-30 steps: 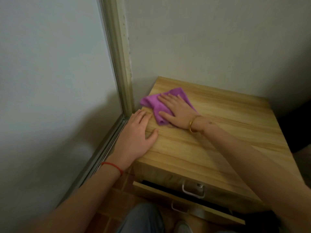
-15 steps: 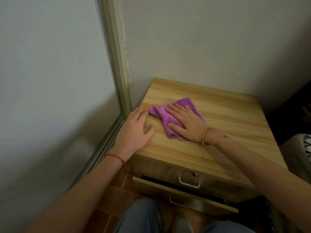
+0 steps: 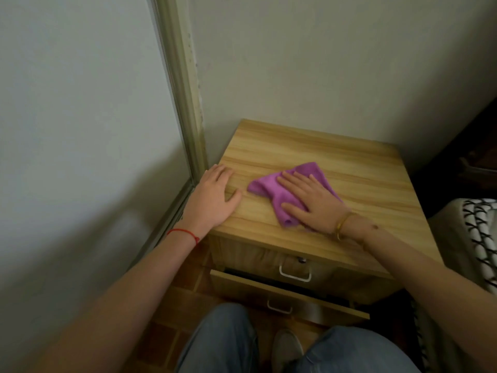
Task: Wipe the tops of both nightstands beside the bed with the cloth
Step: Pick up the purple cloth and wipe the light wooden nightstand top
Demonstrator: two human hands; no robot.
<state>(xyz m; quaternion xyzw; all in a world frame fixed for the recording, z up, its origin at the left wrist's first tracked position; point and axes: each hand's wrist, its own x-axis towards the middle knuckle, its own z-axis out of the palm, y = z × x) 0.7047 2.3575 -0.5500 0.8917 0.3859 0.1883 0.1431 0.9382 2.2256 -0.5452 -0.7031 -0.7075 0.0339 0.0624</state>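
Note:
A light wooden nightstand stands in the corner of the room. A purple cloth lies crumpled on the middle of its top. My right hand presses flat on the cloth with straight fingers; a gold bangle is on that wrist. My left hand rests flat on the top's front left corner, apart from the cloth, with a red string round the wrist.
A pale door or window frame runs down the wall just left of the nightstand. The lower drawer stands pulled out toward my knees. A black-and-white patterned bed cover lies at the right edge. Brown tiles cover the floor.
My right hand has slid the cloth from the back left corner toward the middle and front of the top. My left hand has stayed on the front left corner.

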